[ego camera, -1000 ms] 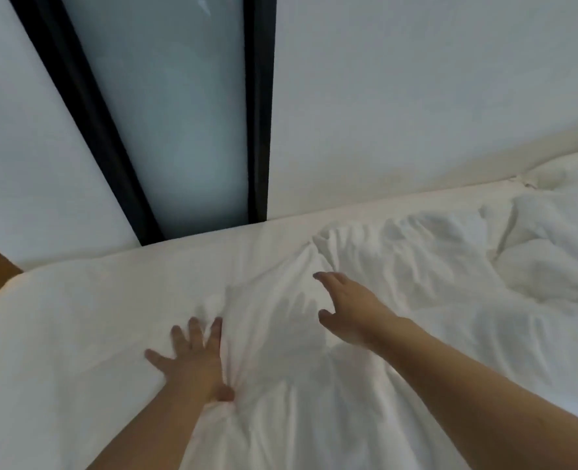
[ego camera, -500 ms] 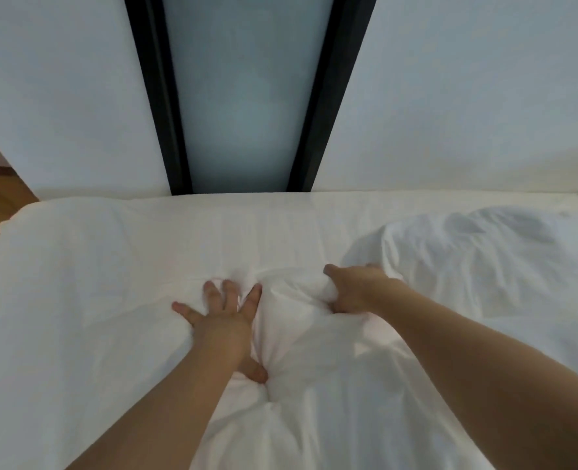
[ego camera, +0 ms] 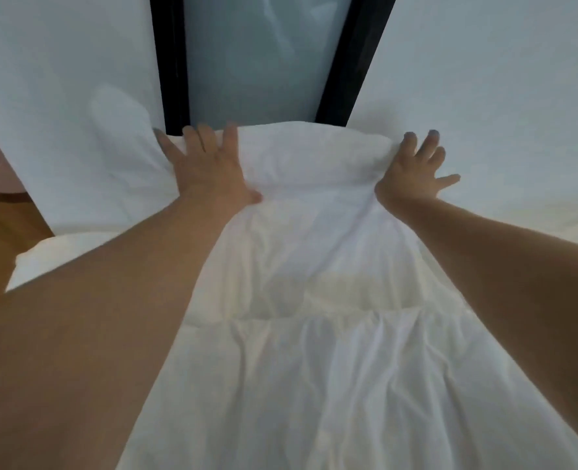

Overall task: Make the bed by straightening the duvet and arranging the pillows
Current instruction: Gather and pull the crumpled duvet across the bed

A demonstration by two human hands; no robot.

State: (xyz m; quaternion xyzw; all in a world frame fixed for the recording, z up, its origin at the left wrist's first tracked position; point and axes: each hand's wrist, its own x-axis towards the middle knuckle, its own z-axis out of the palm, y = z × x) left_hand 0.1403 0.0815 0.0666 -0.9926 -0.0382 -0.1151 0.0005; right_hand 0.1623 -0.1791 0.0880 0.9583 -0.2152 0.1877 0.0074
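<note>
A crumpled white fabric duvet (ego camera: 314, 334) lies along the bed, its far edge bunched into a thick roll at the foot of the wall. The left hand (ego camera: 209, 171) holds the roll's left end, fingers extended over the top and thumb tucked beneath, a pinching grip. The right hand (ego camera: 413, 171) holds the right end, fingers splayed outward, thumb hidden in the cloth. Behind stand white wall panels (ego camera: 484, 79) and a frosted glass pane (ego camera: 263, 56) in a black frame (ego camera: 168, 62). Brown wooden floor (ego camera: 2, 232) shows at left.
</note>
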